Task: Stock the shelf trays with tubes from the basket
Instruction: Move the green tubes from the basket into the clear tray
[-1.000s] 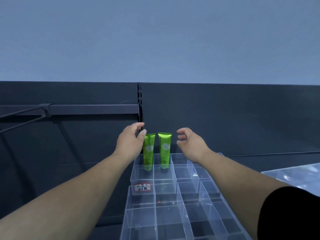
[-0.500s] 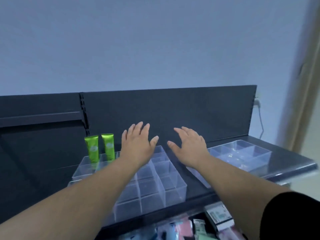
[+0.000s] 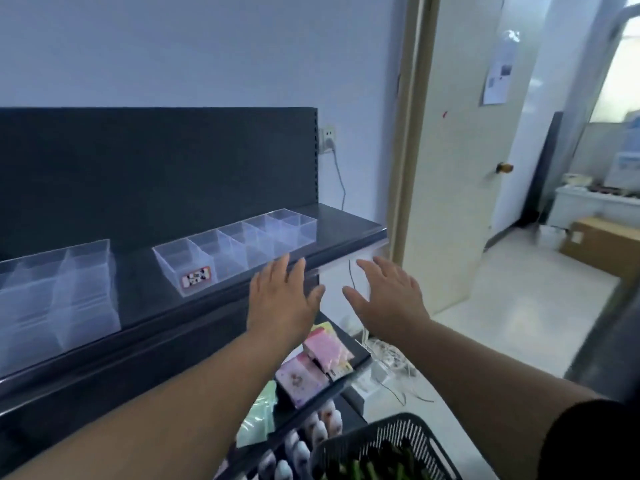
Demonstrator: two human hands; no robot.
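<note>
Swinging right since the earlier frames, the view no longer takes in the two green tubes standing in the tray, and one dark mesh basket [image 3: 393, 434] has come into sight at the bottom right. Green tubes [image 3: 360, 470] lie inside it, too blurred to count. Both hands hold nothing. The left hand [image 3: 280, 299] hovers palm down with straight, spread fingers over the front edge of the shelf, and the right hand [image 3: 388, 299] hovers the same way just beside it, past the shelf's end. Two clear divided trays sit on the shelf, well apart: the left tray [image 3: 83, 292] is cut off by the frame edge, and the right tray [image 3: 239, 242] carries one small red-bordered label [image 3: 196, 277] on its front wall. No tubes show in either tray. The dark shelf [image 3: 145, 303] has a dark back panel [image 3: 156, 174] against a pale wall. One lower shelf holds pink packets [image 3: 323, 349], with white bottles [image 3: 301, 448] below them. One wall socket [image 3: 327, 140] with a hanging cord sits right of the panel. Further right, one cream door [image 3: 457, 161] with a round knob [image 3: 504, 167] stands open onto a light floor with one cardboard box [image 3: 602, 249].
</note>
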